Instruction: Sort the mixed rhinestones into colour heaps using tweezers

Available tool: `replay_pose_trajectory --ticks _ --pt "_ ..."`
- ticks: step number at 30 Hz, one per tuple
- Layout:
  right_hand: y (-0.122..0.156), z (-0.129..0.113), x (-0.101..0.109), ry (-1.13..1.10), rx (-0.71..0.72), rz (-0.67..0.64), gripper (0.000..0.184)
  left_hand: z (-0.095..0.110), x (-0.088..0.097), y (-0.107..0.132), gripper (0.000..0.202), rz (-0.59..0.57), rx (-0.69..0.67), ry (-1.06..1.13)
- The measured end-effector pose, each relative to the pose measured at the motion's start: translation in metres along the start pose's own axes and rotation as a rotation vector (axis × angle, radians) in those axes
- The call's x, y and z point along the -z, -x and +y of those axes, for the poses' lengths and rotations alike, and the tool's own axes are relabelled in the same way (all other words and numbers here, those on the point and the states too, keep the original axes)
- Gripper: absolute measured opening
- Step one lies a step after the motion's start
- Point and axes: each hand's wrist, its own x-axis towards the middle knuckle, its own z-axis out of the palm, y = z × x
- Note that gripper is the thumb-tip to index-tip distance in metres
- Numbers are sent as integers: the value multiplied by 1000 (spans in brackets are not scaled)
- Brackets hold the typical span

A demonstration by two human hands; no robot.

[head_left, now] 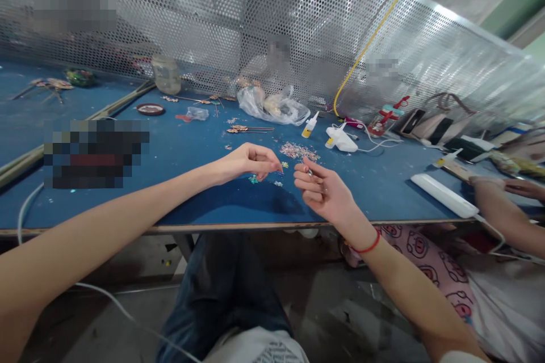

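My left hand (255, 160) hovers over the blue tabletop with thumb and fingertips pinched together; whatever they hold, if anything, is too small to make out. To its right, my right hand (323, 188) has its fingers curled around a small shiny metal piece (310, 172), mostly hidden by the fingers. Just beyond my right hand lies a heap of tiny pink and pale pieces (299, 152). Beneath and between the hands are small clusters of yellow pieces (285, 165), teal pieces (254, 179) and whitish pieces (278, 184).
Behind the hands lie decorated sticks (249, 129), a plastic bag (272, 106) and a glue bottle (310, 125). A white glue gun (340, 138) and a long white device (444, 195) stand to the right. A co-worker's arm (502, 204) reaches in there. Perforated metal (213, 22) closes the back.
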Motion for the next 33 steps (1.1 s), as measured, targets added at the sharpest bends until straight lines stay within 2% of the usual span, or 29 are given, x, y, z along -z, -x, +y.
replay_pose_trajectory --ticks 4,6,8,10,14,21,28,30,33 --pt "-6 1 -5 93 10 27 47 0 0 0 31 -16 8 7" --pt "-12 6 -1 278 62 131 52 0 0 0 29 -29 19 3" --pt "-18 12 5 526 158 273 60 0 0 0 26 -35 28 -3" --pt "-23 19 13 721 254 361 67 1 0 1 25 -37 33 -6" --pt "-26 28 21 929 352 362 70 1 1 1 22 -35 39 -9" --pt "-26 31 22 1047 365 249 71 0 2 1 22 -33 60 -7" --pt "-26 31 25 1041 383 252 70 0 3 1 24 -40 69 -50" --pt "-25 29 28 1026 384 267 69 -1 4 0 27 -50 53 -141" --pt "-22 26 37 1013 386 313 68 -4 5 0 30 -45 -73 -497"
